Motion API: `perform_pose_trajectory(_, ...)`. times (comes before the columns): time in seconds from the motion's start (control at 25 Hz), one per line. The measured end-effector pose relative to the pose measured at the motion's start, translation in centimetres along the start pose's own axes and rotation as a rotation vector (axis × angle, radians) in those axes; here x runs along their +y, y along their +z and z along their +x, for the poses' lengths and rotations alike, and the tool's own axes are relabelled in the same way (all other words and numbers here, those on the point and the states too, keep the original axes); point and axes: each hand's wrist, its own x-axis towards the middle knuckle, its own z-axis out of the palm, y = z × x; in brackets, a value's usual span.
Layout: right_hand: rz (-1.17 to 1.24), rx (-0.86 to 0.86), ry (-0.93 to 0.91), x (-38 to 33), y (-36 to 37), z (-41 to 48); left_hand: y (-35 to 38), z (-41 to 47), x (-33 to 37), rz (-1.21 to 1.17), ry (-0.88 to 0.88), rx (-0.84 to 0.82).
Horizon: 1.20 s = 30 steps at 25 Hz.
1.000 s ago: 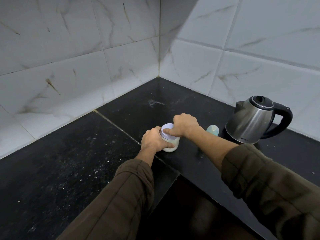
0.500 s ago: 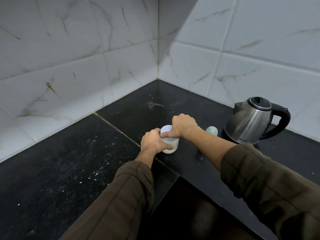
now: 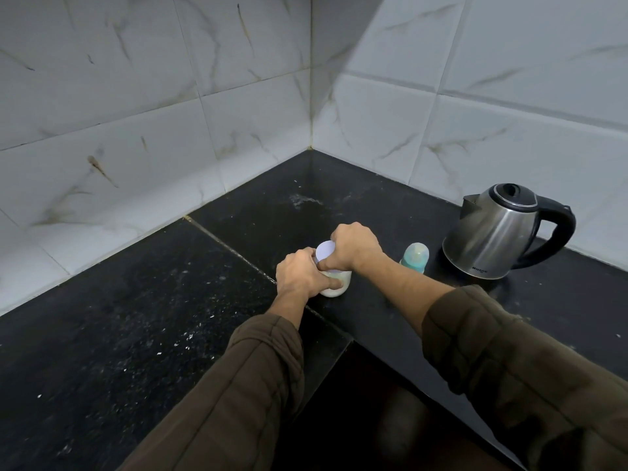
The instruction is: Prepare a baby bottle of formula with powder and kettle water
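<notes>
The only lettering I can find is a small dark brand mark low on the steel body of the kettle [image 3: 496,232], just above its base, and it is too small and blurred for me to make out the letters. I see no readable label or number on the jar [image 3: 334,283] or the baby bottle [image 3: 415,257].

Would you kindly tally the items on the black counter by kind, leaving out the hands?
Kettles: 1, steel kettle
Baby bottles: 1, teal baby bottle
Powder jars: 1, powder jar with white lid, held by both hands
Total: 3
</notes>
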Motion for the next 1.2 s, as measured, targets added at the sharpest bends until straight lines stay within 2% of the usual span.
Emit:
perform_pose_trajectory(0.24,0.040,-0.009,0.020,1.1,-1.8,0.5,0.3,0.5,0.7,-0.056,0.068,0.004)
perform_pose_trajectory(0.52,0.043,0.121,0.187,10.2,-6.7,3.0,0.4,2.9,4.5,-0.010,0.136,0.020)
perform_pose_trajectory(0.76,0.094,0.098,0.279,15.6,-5.0,4.7,2.6,5.0,8.1,0.035,0.184,0.034)
perform_pose_trajectory(1.04,0.103,0.060,0.283,17.7,-3.8,6.3,4.0,6.6,11.0,0.064,0.219,0.039)
perform_pose_trajectory(1.2,0.095,0.060,0.298,18.3,-3.1,6.2,4.5,6.4,11.9,0.064,0.271,0.149)
